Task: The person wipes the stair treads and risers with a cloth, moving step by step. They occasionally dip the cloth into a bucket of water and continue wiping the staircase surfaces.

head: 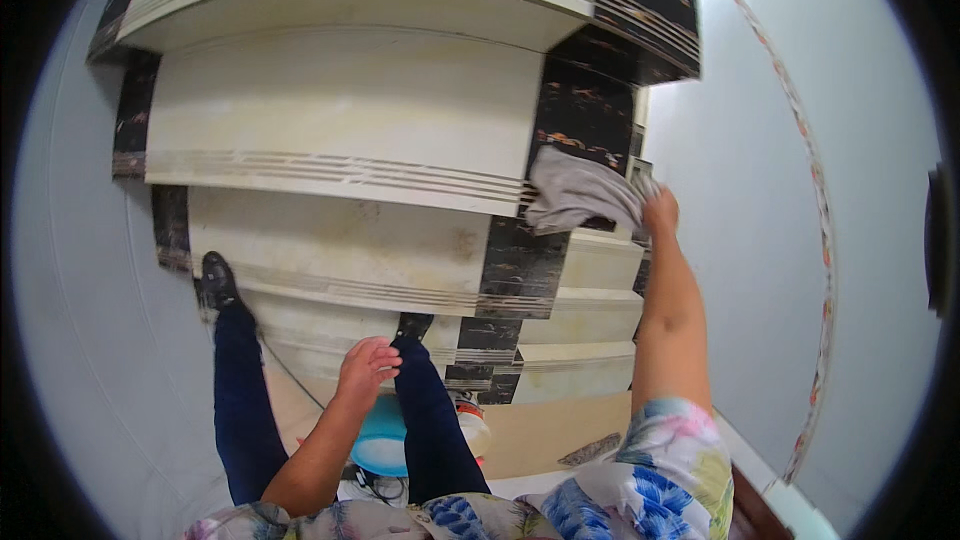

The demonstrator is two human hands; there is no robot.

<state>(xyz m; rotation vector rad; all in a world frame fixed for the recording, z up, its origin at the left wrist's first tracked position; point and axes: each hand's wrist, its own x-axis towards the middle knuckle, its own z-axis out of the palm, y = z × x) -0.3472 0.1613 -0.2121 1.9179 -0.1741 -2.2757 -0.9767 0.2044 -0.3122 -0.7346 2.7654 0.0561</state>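
A crumpled grey cloth (581, 191) hangs from my right hand (660, 208), whose fingers are closed on one end of it. That arm reaches out to the right. The cloth lies over the black marbled edge (585, 101) of a cream stair step (345, 109), near the grooved nosing; what it touches underneath is hidden. Nothing is in my left hand (369, 369), which hovers above my knee with the fingers loosely apart. Brownish stains (465, 241) mark the riser below that step.
Steps rise in front of me, with a white wall (97, 300) to the left. More steps (600, 270) show at lower right. Below stand a blue basin (381, 454) and a pale bucket (472, 431). A thin cable (292, 375) runs by my leg; a grey mat (590, 450) lies on the floor.
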